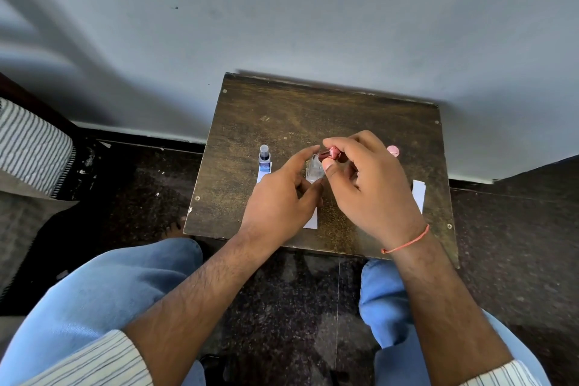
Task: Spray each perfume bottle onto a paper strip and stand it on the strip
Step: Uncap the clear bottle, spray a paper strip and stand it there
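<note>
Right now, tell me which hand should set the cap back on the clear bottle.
Right, probably. The right hand already pinches the red cap directly over the clear bottle. The left hand steadies the bottle's side, so it is better kept there.

Far half of table (pixel 313 110) bare up to wall (pixel 313 25), open passage there. Mid-table blocked: left hand (pixel 279 197) and right hand (pixel 366 182) crowd round clear bottle (pixel 315 169) with red cap (pixel 329 153). Left lane: small dark-capped bottle (pixel 264 160) upright on paper strip (pixel 261 177), just beside left hand, narrow gap. Right lane: pink-capped bottle (pixel 393 151) mostly hidden behind right hand; flat strip (pixel 418 194) near right edge, no height. Near edge taken by both forearms.
</note>
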